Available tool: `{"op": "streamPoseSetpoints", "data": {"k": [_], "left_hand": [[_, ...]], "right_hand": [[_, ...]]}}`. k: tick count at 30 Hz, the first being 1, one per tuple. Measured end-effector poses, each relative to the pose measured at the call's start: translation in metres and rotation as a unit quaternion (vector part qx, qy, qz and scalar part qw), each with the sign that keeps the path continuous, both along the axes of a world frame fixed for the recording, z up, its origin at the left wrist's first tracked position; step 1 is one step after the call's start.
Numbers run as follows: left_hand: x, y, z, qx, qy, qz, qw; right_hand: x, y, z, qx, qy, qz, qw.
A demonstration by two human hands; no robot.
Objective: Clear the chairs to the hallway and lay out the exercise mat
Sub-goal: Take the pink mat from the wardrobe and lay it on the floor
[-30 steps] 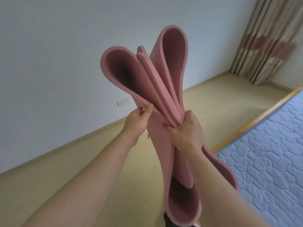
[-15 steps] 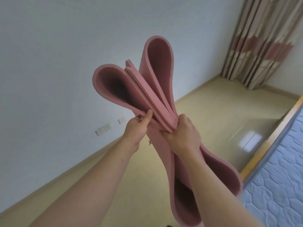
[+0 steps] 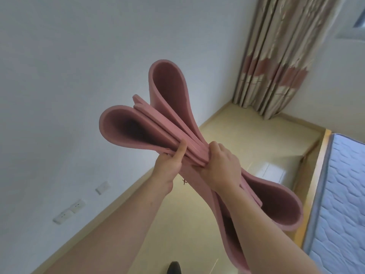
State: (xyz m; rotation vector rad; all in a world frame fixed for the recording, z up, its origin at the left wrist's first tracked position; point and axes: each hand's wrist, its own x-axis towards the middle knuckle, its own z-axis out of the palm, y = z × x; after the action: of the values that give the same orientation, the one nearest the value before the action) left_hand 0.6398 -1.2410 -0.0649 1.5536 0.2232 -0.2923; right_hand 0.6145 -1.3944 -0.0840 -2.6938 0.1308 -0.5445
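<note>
I hold a pink foam exercise mat (image 3: 169,99) up in front of me, folded into several loose loops. Two loops fan out above my hands and two hang below toward the floor. My left hand (image 3: 169,165) grips the gathered layers from the left, thumb pressed along the outer layer. My right hand (image 3: 221,167) grips the same bundle from the right, fingers curled round it. Both hands sit side by side at the middle of the fold. No chairs are in view.
A white wall (image 3: 69,76) with sockets (image 3: 69,210) runs along the left. The beige floor (image 3: 246,135) stretches toward a patterned curtain (image 3: 276,56) in the far corner. A bed with a blue quilted mattress (image 3: 339,194) and wooden frame stands at the right. A dark shoe tip (image 3: 173,267) shows at the bottom.
My view has swung left and tilted, bringing the curtain and corner closer to centre. The mat has tipped leftward in my hands; both grips are unchanged.
</note>
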Motion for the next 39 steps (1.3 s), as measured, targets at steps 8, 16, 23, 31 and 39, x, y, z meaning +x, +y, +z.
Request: {"op": "streamPoseSetpoints", "data": {"k": [8,16,23,31,39], "left_hand": [[0.135,-0.094,0.006,-0.087,0.093,-0.003,0.992],[0.242,-0.217,-0.025,-0.121,0.146,0.139,0.972],[0.298,-0.300,-0.027,-0.178,0.208,0.274,0.922],[0.351,-0.327,-0.068,-0.236,0.243,0.370,0.865],[0.388,-0.362,-0.133,-0.334,0.245,0.408,0.814]], "right_hand": [[0.128,-0.089,-0.007,-0.049,-0.040,-0.016,0.998],[0.262,-0.215,-0.043,-0.064,-0.032,0.088,0.994],[0.355,-0.298,-0.046,-0.076,0.007,0.211,0.975],[0.432,-0.320,-0.074,-0.183,0.082,0.308,0.930],[0.502,-0.347,-0.108,-0.233,0.145,0.379,0.884]]}}
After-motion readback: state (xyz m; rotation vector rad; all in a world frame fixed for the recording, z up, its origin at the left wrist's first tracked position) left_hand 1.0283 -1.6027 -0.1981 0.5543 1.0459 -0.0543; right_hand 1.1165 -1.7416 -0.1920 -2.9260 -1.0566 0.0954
